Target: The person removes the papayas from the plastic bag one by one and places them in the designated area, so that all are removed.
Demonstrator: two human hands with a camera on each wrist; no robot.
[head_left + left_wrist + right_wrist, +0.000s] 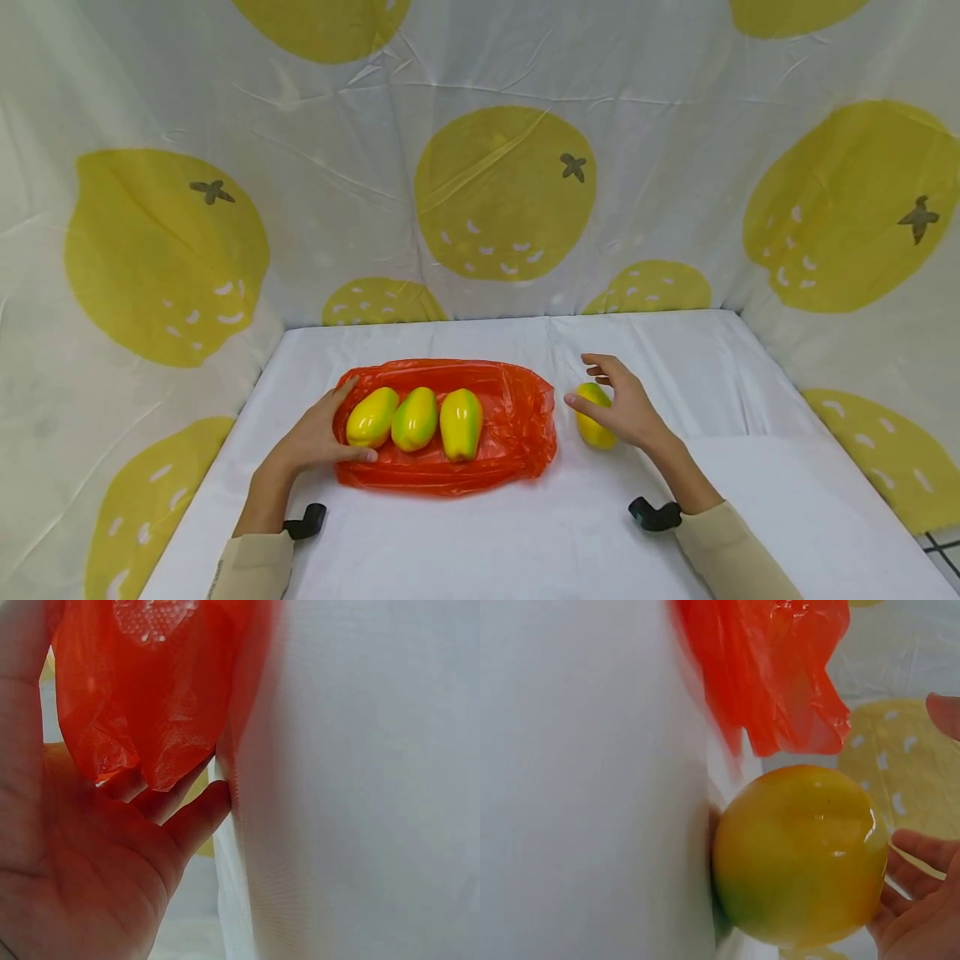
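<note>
A red plastic bag [517, 429] lies spread on the white table, with three glossy yellow-green papayas [461, 425] in a row on its left and middle part. My left hand [318, 433] is at the bag's left end, its thumb and fingers spread along the edge. In the left wrist view the crumpled red film hangs over the relaxed fingers [199, 814]. To the right of the bag, a fourth papaya [802, 859] rests on the table. My right hand [630, 412] reaches over it with thumb and fingers apart, the fingertips close to its far side.
White cloth [450, 546] covers the table. Behind and at both sides stand cloth walls [337, 200] printed with large yellow lemons. Each wrist wears a black camera mount [655, 514], below beige sleeves [731, 554].
</note>
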